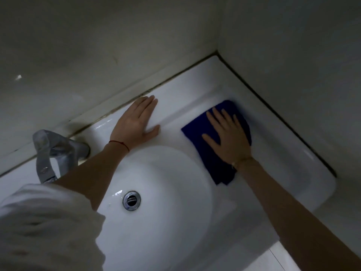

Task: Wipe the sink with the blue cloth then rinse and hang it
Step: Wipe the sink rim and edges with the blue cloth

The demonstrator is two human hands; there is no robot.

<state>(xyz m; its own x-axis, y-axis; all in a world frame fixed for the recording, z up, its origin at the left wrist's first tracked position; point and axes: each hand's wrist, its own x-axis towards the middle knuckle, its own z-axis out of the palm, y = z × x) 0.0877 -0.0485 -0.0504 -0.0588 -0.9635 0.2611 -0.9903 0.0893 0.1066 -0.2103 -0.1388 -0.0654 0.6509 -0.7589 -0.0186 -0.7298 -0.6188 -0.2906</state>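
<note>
the right hand [226, 136] presses flat, fingers spread, on the blue cloth [197, 132] on the sink [293, 159] ledge—likely mid-wipe, its edge blurred—while the left hand [136, 122] rests flat, bracing.

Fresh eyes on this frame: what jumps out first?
The blue cloth stands out, pressed flat by the right hand on the white sink ledge near the wall corner. The left hand lies flat on the back ledge beside it. Below sits the round basin with its metal drain, and the tap is at far left.
</note>
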